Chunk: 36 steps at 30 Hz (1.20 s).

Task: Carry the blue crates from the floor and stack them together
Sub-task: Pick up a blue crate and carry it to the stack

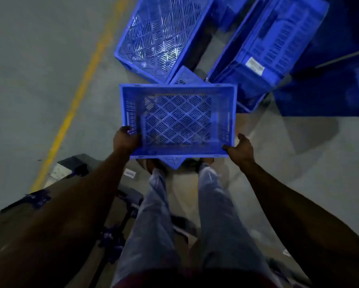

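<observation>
Item: blue perforated plastic crate (178, 119), held above the floor (39, 69). Left hand (126, 140) and right hand (241, 149) gripped its near corners. Judged light, rigid; best held at rim.

Both arms are bare from the wrist up to where they leave the picture, with no sleeve, watch or band on either. The left hand (126, 140) and the right hand (241, 149) wear no gloves or rings. The legs are in pale, washed-out blue jeans (153, 225), loose and creased at the knee and shin (the dim bluish light dulls their shade). A strip of dark reddish cloth (184, 280) shows at the waist, along the bottom edge. The feet look to be in dark open footwear, too shadowed to tell further.
</observation>
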### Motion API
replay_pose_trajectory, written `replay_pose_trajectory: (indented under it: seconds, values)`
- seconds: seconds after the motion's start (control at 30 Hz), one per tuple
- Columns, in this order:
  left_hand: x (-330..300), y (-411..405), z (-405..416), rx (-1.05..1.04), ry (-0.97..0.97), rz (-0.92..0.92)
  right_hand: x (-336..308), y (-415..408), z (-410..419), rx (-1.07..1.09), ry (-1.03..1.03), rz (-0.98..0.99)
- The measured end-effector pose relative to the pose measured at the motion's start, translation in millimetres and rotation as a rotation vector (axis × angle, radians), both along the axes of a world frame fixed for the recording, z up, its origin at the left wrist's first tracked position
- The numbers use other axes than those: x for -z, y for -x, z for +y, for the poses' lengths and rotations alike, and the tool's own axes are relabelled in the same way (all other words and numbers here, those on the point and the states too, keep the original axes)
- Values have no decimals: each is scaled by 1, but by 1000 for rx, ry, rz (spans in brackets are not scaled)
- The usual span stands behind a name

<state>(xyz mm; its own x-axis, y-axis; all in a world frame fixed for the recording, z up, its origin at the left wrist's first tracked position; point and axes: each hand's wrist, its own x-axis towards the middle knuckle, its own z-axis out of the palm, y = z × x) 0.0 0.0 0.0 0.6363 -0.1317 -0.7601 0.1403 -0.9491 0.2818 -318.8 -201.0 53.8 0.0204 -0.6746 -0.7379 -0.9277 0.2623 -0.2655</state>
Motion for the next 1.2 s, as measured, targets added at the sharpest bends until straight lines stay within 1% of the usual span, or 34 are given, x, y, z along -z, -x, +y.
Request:
replay_pose_trajectory:
  seconds: [0.03,0.1,0.17,0.27,0.33,0.43,0.5,0.57,0.63,0.7,0.77,0.87,1.0,1.1,1.2]
  values:
    - [10,-7,-5,-22,23,-24,14,-3,-2,37,18,3]
    - [28,-17,-10,-71,2,-33,39,-8,-7,76,25,16]
    - [52,-22,-13,-84,-67,-11,67,-11,-12,69,41,25]
    - [83,-22,-14,-146,-74,34,97,-19,-22,97,41,19]
    - [100,-20,-9,-146,-75,36,114,-22,-25,139,38,17]
    - [99,-15,-10,-139,-114,-7,134,-25,-30,225,53,18]
    - [98,-15,-10,-149,-107,-45,139,-27,-35,319,49,17]
    - [96,-17,-7,-214,-86,-47,146,-21,-43,398,20,9]
    - [88,-19,-6,-286,-59,-32,177,0,-54,392,20,-31]
    - [73,-18,-9,-290,-47,-24,159,-5,-59,378,0,-34]
    - [52,-16,-10,-264,-75,-36,103,-30,-58,338,16,-26]
    - [4,-8,-4,-277,-137,-59,57,-34,-55,239,26,-50]
    - [-89,-6,3,-357,-123,-88,-17,-48,-61,88,15,-114]
    - [-162,1,19,-421,-112,-74,-91,-71,-63,-56,28,-106]
    - [-214,9,37,-536,-51,-98,-157,-99,-61,-162,84,-72]
